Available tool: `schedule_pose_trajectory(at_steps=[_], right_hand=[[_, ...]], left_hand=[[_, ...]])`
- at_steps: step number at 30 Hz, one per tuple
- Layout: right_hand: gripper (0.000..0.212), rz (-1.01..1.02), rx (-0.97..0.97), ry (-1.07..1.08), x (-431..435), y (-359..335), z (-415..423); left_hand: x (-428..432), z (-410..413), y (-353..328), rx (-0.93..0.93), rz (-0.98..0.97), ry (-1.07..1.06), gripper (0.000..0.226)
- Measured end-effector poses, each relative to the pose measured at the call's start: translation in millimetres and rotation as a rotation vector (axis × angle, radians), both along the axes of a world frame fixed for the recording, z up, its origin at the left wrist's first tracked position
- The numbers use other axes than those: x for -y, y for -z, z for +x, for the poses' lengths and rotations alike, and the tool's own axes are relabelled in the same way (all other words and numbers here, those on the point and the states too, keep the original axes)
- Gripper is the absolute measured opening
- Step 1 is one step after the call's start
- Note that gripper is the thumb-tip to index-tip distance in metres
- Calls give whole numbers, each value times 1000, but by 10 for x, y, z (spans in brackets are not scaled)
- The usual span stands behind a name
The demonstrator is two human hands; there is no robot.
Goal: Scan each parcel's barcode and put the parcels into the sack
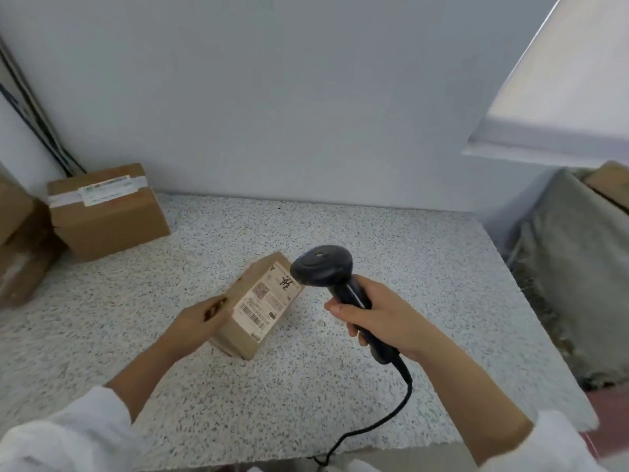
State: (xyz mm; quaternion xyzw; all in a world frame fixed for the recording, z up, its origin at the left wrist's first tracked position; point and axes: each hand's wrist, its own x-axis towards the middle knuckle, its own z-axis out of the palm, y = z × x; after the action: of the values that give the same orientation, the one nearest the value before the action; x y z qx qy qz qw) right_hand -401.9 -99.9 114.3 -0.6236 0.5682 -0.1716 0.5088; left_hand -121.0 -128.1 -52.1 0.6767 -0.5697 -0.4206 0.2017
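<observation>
L hand [199,321] grips parcel [238,338], R hand [381,318] wrapped round scanner [321,265]; head's off barcode [253,315] near L hand, scan may miss.

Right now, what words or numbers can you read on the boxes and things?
"A": on the white label of the small parcel, at its far corner.
One big black character beside it: not clear enough to read.
Barcode, square code and small print on that label: too small.
Long label on the back box: blurred.
Green print on the carton in the sack: blurred.
Scanner: no writing shows.
</observation>
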Motion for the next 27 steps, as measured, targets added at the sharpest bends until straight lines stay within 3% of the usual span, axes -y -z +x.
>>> schedule_pose_trajectory(at_steps=[4,8,12,17,21,27], right_hand=[[21,-17,-30,44,-87,11,57],[16,-31,-35,80,-169,78,204],[16,-21,-25,132,-244,156,386],[15,-19,-10,194,-334,194,577],[16,-12,-5,226,-403,209,669],[17,-29,-22,234,-459,230,762]], left_hand=[[48,162,61,42,-185,-57,35],[149,319,128,221,-288,-105,43],[139,152,48,368,-357,19,36],[55,-42,24,690,-166,224,86],[-9,47,87,609,-150,201,93],[-77,160,130,290,-224,35,112]])
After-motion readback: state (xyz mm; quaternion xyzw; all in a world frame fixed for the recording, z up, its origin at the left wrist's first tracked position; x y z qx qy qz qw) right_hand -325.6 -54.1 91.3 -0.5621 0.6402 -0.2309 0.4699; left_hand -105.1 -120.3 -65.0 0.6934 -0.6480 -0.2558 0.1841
